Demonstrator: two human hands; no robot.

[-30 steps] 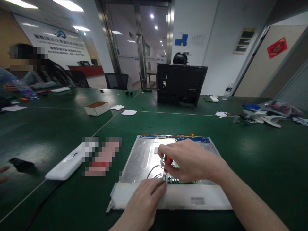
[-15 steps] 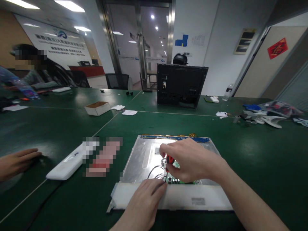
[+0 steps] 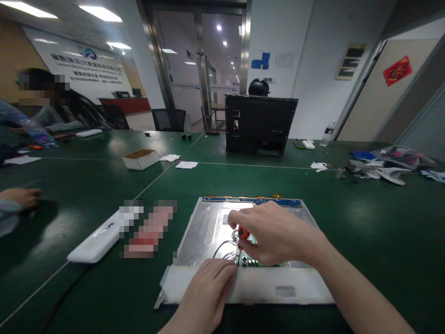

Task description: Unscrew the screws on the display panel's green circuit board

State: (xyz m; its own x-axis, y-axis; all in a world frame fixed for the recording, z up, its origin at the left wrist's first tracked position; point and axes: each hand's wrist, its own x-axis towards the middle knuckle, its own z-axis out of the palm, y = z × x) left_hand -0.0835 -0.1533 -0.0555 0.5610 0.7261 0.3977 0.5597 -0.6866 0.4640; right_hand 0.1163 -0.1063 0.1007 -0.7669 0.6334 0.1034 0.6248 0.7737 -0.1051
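Observation:
A silver metal display panel [image 3: 205, 227] lies flat on the green table, with a blue circuit strip [image 3: 253, 201] along its far edge and a white strip [image 3: 278, 285] along its near edge. My right hand [image 3: 278, 234] grips a small screwdriver with a red handle [image 3: 243, 232], held upright over a small green board [image 3: 252, 260] near the panel's front. My left hand [image 3: 208, 290] rests on the white strip, fingers pressing beside the screwdriver tip. Thin wires [image 3: 222, 248] curl on the metal next to it.
A white oblong device [image 3: 93, 241] lies left of the panel. Another person's hand [image 3: 19, 197] rests at the far left edge. A black metal chassis [image 3: 259, 125] stands at the back; a small open box [image 3: 141, 158] and papers lie mid-table; parts clutter [image 3: 382, 168] the right.
The other person's hand at the left has drawn back toward the table edge. My hands and the screwdriver have stayed nearly in place on the panel.

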